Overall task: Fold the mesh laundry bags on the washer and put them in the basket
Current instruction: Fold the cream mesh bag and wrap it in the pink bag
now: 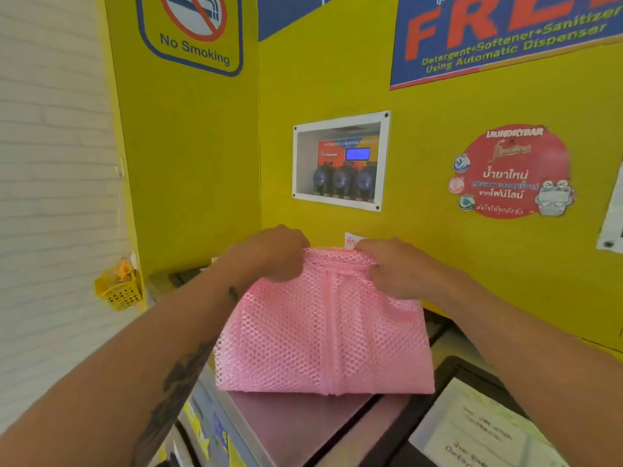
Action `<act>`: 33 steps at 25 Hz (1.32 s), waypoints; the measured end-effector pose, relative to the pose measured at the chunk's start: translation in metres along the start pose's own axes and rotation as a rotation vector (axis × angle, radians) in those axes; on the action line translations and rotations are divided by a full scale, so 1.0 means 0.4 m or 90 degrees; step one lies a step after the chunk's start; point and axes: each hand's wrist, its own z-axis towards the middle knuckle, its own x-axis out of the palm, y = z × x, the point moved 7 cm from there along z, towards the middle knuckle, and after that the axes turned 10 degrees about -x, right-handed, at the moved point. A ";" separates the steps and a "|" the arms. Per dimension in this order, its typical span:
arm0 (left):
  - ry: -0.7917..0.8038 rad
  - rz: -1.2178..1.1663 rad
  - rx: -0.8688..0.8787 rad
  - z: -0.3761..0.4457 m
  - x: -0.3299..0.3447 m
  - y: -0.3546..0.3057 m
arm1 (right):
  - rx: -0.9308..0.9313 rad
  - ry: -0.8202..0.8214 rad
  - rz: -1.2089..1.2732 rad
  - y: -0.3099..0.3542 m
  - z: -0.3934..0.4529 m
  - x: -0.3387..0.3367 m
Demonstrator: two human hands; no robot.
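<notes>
A pink mesh laundry bag (323, 335) with a zip seam down its middle hangs over the top of the washer (286, 429). Its lower edge rests on the steel lid. My left hand (273, 254) pinches the bag's top edge at the left corner. At the right corner my right hand (394, 267) grips the same edge. Both hands hold the top edge raised near the yellow wall, so the bag slopes down toward me. A small yellow perforated basket (118, 291) hangs on the wall at the left, well apart from the bag.
A yellow wall (438, 257) stands close behind the washer, with a recessed dispenser box (340, 163) and stickers on it. A white brick wall (50, 197) is at the left. A laminated paper sheet (478, 429) lies on the dark panel at the lower right.
</notes>
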 end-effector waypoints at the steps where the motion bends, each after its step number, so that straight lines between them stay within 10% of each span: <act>1: -0.012 -0.003 0.001 0.046 0.026 0.008 | 0.023 0.003 -0.003 -0.029 0.033 0.027; 10: -0.163 -0.001 0.009 0.248 0.298 0.044 | 0.134 0.013 -0.186 -0.175 0.199 0.250; 17: 0.172 -0.042 0.082 0.256 0.515 0.090 | 0.282 0.340 -0.159 -0.230 0.152 0.353; 24: -0.005 -0.170 0.281 0.210 0.375 0.152 | 0.205 0.138 0.010 -0.174 0.203 0.345; 33: -0.089 -0.323 -0.255 -0.088 0.336 0.316 | 0.135 0.111 0.096 -0.054 0.069 0.349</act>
